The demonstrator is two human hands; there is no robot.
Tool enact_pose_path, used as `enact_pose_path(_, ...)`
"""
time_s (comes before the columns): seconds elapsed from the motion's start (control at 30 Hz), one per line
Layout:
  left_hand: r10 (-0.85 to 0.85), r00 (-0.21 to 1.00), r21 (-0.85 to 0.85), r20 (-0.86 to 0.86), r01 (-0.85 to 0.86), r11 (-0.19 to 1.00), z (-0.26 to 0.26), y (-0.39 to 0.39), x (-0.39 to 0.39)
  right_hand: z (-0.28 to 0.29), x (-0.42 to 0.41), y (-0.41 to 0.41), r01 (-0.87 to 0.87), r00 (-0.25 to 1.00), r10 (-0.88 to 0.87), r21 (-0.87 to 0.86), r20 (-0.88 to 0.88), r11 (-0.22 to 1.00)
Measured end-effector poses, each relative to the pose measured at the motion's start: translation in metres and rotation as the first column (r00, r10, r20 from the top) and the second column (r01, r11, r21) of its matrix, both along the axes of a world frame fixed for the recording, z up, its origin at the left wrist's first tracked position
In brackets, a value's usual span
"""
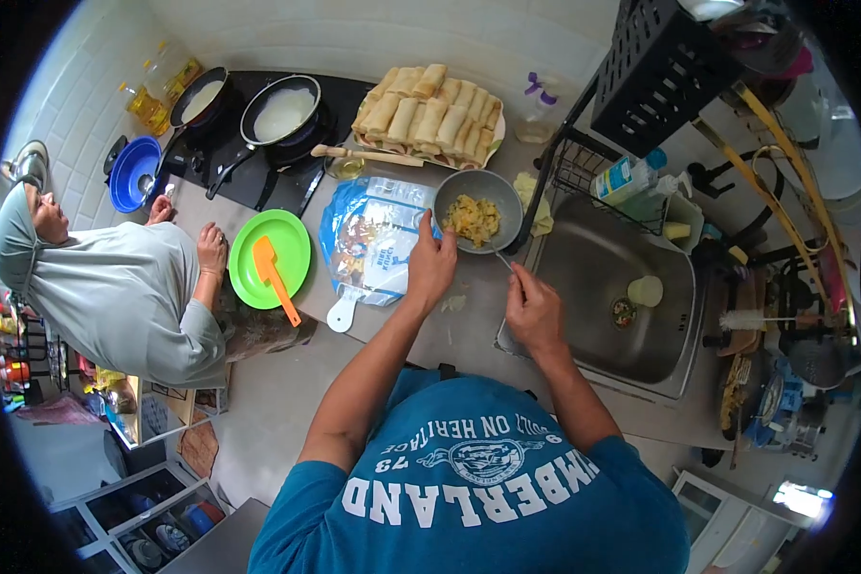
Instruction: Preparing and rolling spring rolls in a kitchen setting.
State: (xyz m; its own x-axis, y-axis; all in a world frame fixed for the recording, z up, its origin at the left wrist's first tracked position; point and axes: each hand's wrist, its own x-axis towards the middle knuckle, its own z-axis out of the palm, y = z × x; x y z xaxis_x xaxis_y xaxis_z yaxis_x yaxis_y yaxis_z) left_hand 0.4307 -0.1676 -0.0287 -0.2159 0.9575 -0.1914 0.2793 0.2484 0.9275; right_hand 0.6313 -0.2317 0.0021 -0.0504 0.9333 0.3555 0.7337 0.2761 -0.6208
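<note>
My left hand [433, 260] grips the near left rim of a grey bowl [514, 204] on the counter. A chunky yellowish filling [473, 219] lies in the bowl. My right hand [534, 307] pinches the handle of a metal spoon [502, 259], whose head is hidden in the bowl. Left of the bowl, a blue and clear plastic bag [377, 237] covers most of a white board, and the board's handle [341, 313] sticks out towards me. Behind the bowl, rolled filled pancakes [430, 107] are piled on a patterned oval plate [500, 133].
Two frying pans [280, 107] with pale batter sit on a black hob [287, 179]. An orange spatula [273, 276] rests on a green plate [298, 240]. A co-worker [136, 280] stands at left beside a blue bowl [125, 176]. A steel sink [581, 287] and dish rack [581, 161] are at right.
</note>
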Motion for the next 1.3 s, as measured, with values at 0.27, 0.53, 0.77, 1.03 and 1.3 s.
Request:
enact_pose_path(0.27,-0.043,0.976,-0.031,-0.214,0.038,0.999,-0.022,0.032,-0.014,0.011,0.004,0.016,-0.059,0.985,0.090,-0.211,0.144,0.976)
enact_pose_path(0.53,0.009,0.975,-0.203,0.222,0.038,0.978,0.011,0.029,-0.005,0.088,0.005,0.015,-0.034,0.997,0.043,0.126,-0.068,0.991)
enact_pose_path(0.77,-0.124,0.978,-0.182,0.169,0.154,0.971,0.036,0.011,-0.020,0.055,0.004,-0.006,-0.029,1.000,0.029,0.122,0.003,0.992)
enact_pose_path(1.03,-0.103,0.972,-0.212,0.212,0.149,0.966,0.070,-0.009,-0.019,0.037,0.011,-0.014,-0.089,0.991,0.088,0.003,0.099,0.996)
enact_pose_path(1.3,-0.111,0.974,-0.238,0.196,0.157,0.958,0.087,-0.018,-0.019,0.034,0.015,-0.020,-0.074,0.995,0.074,0.006,0.073,0.997)
